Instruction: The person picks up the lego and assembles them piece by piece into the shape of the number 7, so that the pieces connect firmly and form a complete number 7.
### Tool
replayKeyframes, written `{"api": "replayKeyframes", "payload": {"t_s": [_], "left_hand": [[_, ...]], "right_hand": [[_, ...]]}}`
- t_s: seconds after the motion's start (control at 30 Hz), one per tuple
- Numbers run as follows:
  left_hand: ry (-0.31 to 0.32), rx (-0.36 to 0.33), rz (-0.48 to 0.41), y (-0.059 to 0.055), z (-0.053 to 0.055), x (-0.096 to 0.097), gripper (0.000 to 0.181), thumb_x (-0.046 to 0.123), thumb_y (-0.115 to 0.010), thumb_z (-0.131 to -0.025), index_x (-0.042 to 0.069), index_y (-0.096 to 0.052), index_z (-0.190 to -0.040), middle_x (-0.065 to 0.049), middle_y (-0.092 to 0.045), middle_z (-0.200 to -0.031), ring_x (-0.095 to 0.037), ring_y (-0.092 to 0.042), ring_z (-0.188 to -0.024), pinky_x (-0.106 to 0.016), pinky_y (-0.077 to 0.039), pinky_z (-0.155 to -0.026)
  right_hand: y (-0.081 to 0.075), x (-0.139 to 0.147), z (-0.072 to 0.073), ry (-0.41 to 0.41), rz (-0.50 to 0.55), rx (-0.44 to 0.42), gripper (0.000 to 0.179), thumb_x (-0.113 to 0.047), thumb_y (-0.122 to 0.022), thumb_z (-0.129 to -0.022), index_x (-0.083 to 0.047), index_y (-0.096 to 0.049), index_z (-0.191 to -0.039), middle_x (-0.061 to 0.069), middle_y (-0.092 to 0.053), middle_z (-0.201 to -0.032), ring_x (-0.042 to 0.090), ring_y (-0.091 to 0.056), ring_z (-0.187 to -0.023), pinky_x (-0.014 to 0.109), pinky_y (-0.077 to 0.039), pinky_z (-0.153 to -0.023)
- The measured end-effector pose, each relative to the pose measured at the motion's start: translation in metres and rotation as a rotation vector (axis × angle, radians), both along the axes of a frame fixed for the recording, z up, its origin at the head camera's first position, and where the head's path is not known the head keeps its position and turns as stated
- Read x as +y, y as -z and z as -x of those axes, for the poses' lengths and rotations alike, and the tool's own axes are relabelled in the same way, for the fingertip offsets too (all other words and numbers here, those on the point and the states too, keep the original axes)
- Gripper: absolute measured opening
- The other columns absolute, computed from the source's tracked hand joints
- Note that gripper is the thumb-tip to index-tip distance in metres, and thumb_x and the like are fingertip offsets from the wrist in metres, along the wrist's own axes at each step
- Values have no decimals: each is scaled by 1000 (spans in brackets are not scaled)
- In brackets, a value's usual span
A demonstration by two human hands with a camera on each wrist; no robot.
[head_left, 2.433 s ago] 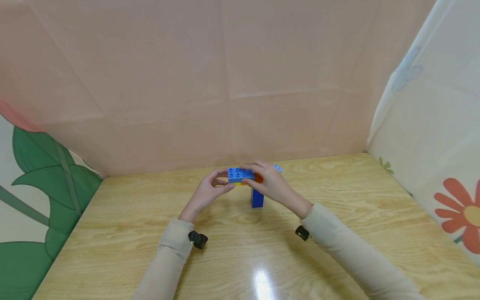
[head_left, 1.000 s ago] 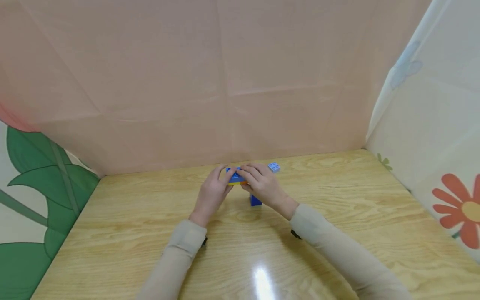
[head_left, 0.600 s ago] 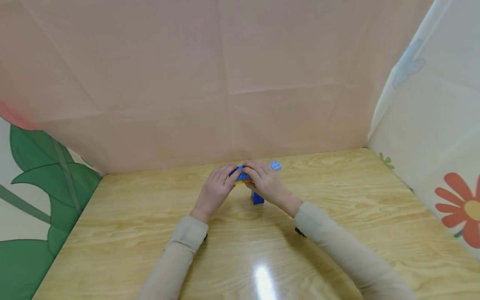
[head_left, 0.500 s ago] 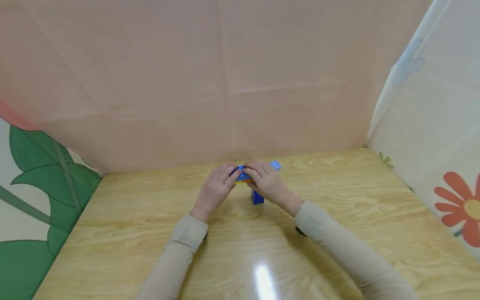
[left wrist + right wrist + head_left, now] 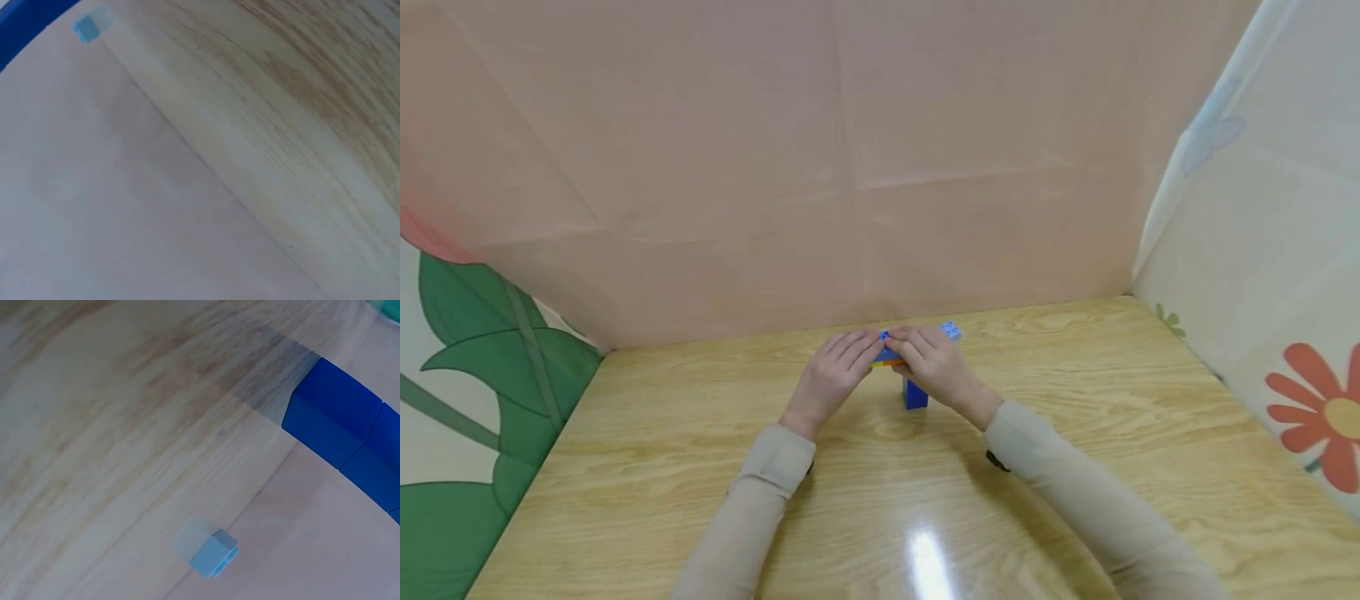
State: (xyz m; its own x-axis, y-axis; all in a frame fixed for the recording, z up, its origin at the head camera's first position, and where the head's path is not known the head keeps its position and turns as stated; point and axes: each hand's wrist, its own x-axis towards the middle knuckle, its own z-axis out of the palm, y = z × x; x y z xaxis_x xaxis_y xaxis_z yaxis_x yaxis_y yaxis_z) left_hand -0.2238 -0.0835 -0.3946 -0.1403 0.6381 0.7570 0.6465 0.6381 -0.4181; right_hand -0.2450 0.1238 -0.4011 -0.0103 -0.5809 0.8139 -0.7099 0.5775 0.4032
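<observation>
In the head view both hands meet at a blue building brick (image 5: 889, 353), studs up, with yellow and orange bricks (image 5: 887, 363) showing just beneath. The left hand (image 5: 833, 372) grips its left part. From the right, the right hand (image 5: 942, 367) holds the other end, and fingers of both hands cover much of the top. Below the right hand stands a dark blue brick column (image 5: 915, 395); its upper end is hidden. The right wrist view shows the stacked dark blue bricks (image 5: 334, 412) from the side. Neither wrist view shows a hand.
A light blue brick (image 5: 951, 331) lies on the wooden table (image 5: 647, 467) behind the right hand, near the back edge. A pinkish cloth (image 5: 775, 167) rises behind the table, with printed cloths at both sides. A green item (image 5: 389, 307) is partly seen in the right wrist view.
The left hand has moved from the brick's left end to over its top, closer to the right hand. The right hand's fingers have also shifted onto the top. Little differs over the last half second.
</observation>
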Motion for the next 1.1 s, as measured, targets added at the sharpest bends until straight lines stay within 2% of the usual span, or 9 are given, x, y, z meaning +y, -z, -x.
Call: {"api": "replayKeyframes", "payload": {"t_s": [0.37, 0.5, 0.6, 0.7, 0.77, 0.83, 0.97, 1.03, 1.1], "left_hand": [[49, 49, -37, 2, 2, -2, 24, 15, -51, -97, 6, -69, -111, -5, -72, -111, -17, -67, -103, -27, -54, -91], [65, 47, -22, 3, 4, -4, 24, 12, -48, -99, 5, -68, -112, -6, -70, -112, -19, -67, -103, -28, -55, -89], [46, 29, 6, 3, 3, -8, 24, 10, -49, -98, 6, -65, -116, -7, -68, -115, -20, -66, -104, -28, -55, -87], [9, -14, 37, 2, 2, -11, 32, 7, -59, -92, 11, -61, -124, -8, -66, -117, -21, -65, -104, -28, -55, -87], [-10, -52, 52, 1, 1, -13, 44, 6, -68, -86, 15, -59, -128, -9, -64, -118, -22, -65, -103, -29, -56, -87], [-19, -85, 61, 0, 1, -14, 55, 7, -75, -80, 18, -57, -131, -10, -63, -119, -23, -64, -104, -31, -56, -88], [-25, -117, 71, 1, 1, -14, 60, 6, -77, -77, 20, -56, -132, -11, -61, -120, -23, -62, -107, -32, -56, -89], [-24, -130, 66, 1, 0, -13, 60, 5, -76, -79, 21, -56, -132, -11, -60, -120, -24, -62, -107, -31, -55, -90], [-20, -143, 55, 1, 0, -12, 59, 4, -75, -79, 22, -56, -132, -11, -60, -119, -24, -62, -106, -31, -55, -89]], "right_hand": [[-1, -1, -1, -20, 4, 22, 41, -22, -79, -67, -1, -66, -98, 8, -70, -93, 20, -64, -84, 26, -54, -74], [-1, 1, 1, -47, -23, -13, 28, -24, -68, -88, 0, -64, -102, 9, -68, -97, 21, -63, -87, 28, -54, -75], [-2, 4, 4, -109, -36, -85, 39, -35, -48, -99, 1, -61, -107, 11, -66, -101, 23, -63, -89, 31, -55, -75], [-4, 11, 6, -154, 22, -202, 49, -40, -39, -100, 5, -57, -109, 17, -64, -102, 29, -64, -89, 39, -56, -75], [-4, 19, 8, -117, 106, -317, 46, -35, -40, -101, 7, -56, -111, 21, -64, -101, 33, -64, -90, 45, -56, -77], [-3, 28, 11, -16, 215, -474, 38, -25, -42, -101, 9, -55, -114, 23, -64, -101, 36, -63, -91, 48, -55, -78], [1, 48, 21, 210, 408, -882, 30, -7, -48, -96, 8, -54, -121, 24, -63, -104, 37, -60, -96, 49, -52, -83], [5, 58, 27, 276, 445, -1050, 32, -3, -49, -95, 8, -53, -125, 26, -61, -108, 39, -59, -99, 49, -51, -85], [10, 68, 33, 305, 426, -1167, 35, -1, -49, -94, 9, -51, -128, 30, -58, -116, 42, -57, -104, 52, -50, -89]]}}
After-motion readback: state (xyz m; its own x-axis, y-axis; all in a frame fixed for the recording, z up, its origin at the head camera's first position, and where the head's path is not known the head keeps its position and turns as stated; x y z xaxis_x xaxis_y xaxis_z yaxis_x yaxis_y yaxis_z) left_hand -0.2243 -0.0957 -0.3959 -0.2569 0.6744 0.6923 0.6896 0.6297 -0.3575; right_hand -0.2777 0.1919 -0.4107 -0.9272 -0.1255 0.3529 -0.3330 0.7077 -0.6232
